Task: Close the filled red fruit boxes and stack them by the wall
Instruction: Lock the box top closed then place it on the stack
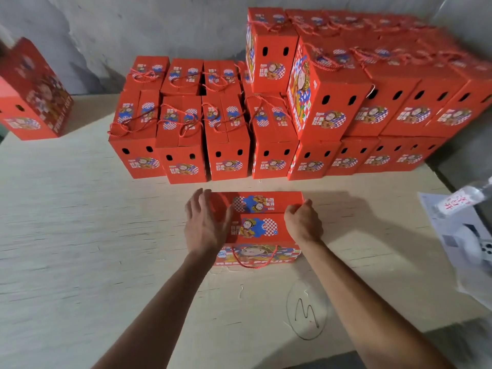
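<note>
One red box (262, 225) sits on the worktop (80, 209) right in front of the person, a bit short of the stack (292, 107) lined up by the wall (133, 27). Left hand (206, 222) lies over the box's left end, fingers straight and loose, so no real grip there. Right hand (303, 221) has a curled grip on the box's right top edge. Rope handle (254, 258) hangs down the near side. Another box (32, 94) stands far left, and a bottle (463, 199) lies on papers (458, 235) at right.
</note>
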Tool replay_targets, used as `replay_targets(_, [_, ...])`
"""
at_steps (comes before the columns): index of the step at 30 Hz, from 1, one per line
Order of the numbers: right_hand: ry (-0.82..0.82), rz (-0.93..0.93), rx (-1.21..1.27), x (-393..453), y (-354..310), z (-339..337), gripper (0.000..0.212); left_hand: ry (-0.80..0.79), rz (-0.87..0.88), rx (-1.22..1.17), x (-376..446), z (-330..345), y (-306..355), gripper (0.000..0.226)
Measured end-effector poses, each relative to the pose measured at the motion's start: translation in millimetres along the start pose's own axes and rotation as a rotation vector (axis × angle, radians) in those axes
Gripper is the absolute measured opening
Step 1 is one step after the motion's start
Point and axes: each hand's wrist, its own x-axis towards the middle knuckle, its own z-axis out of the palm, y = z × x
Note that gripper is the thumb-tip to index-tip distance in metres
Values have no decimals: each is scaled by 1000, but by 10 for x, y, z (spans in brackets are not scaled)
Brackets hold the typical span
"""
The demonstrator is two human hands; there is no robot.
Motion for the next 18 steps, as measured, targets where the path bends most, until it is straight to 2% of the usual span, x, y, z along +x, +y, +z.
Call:
replay_targets(2, [2, -42, -32, -11, 7, 1, 32, 48, 394, 149, -55, 36, -32, 38])
replay_targets(3, [-4, -53, -38, -16, -2, -6, 32, 41, 486, 153, -71, 40, -34, 31])
replay_targets(4, [-3, -60, -43, -22, -14, -13, 33, 17, 504, 138, -68, 34, -23, 28])
replay_targets(8, [14, -76, -41, -73, -33, -29, 29, -127, 453, 94, 45, 22, 22, 31])
replay_targets(12, [-56, -49, 60, -84, 25, -80, 27, -316, 389, 130, 213, 52, 211, 47])
replay_targets(15, [-65, 31, 189, -141, 47, -98, 45, -509, 309, 161, 399, 154, 459, 46])
replay_targets(18, [-68, 173, 266, -179, 61, -115, 55, -699, 223, 144, 577, 227, 762, 55])
